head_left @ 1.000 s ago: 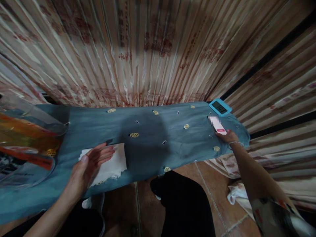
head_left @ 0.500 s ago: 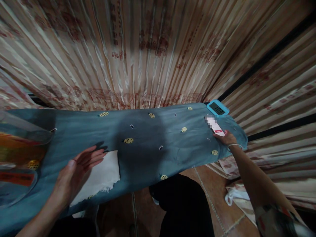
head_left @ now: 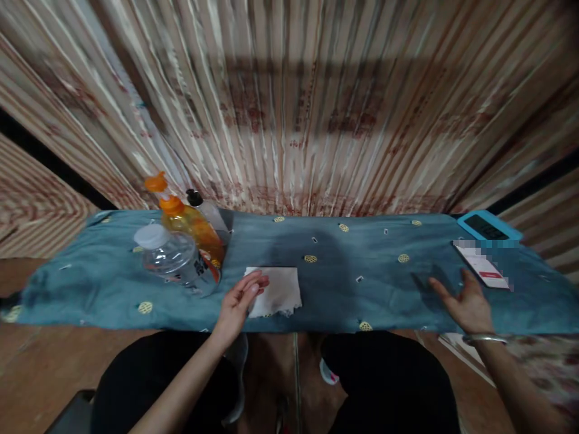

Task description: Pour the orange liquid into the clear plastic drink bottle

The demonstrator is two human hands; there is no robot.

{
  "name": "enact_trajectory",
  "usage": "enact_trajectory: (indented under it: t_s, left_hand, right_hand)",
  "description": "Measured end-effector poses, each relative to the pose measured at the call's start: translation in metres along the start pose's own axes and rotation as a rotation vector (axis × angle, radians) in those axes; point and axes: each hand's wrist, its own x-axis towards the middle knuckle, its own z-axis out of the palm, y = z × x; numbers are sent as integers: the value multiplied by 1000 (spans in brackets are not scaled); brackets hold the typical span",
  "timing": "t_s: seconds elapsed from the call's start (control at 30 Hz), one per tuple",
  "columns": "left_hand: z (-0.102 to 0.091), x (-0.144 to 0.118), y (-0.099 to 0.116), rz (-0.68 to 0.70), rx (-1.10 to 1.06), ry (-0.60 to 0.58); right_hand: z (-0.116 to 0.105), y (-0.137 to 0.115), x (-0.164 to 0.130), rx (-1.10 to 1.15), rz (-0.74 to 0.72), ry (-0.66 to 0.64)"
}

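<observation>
Over the left side of a small white cloth with a ragged lower edge, my left hand hovers with loosely bent fingers and nothing visible in it. I cannot tell whether it touches the cloth. My right hand, a bracelet at its wrist, is open above the tabletop with thumb and fingers apart. Just beyond its fingers lies a phone with its screen lit and partly blurred. Behind the phone sits a blue digital timer, its digits too blurred to read.
On the left stand a clear bottle with a white cap, an orange pump bottle and a black-topped bottle. A teal pineapple-print cloth covers the narrow table. Patterned curtains hang behind it.
The view has swung left, bringing the bottles fully into sight. My right hand has let go of the phone and drawn back from it. My left hand's fingers are more bent.
</observation>
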Motion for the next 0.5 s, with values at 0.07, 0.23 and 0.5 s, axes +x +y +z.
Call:
enact_trajectory:
  t_s: [0.07, 0.23, 0.5]
  left_hand:
    - [-15, -19, 2, 16, 19, 27]
    - [-73, -56, 1, 71, 135, 178]
    - [-135, -17, 13, 471, 384, 617]
  right_hand:
    - [2, -33, -25, 91, -20, -85]
    - [7, -119, -87, 299, -236, -266]
    - [13, -212, -163, 483, -565, -431]
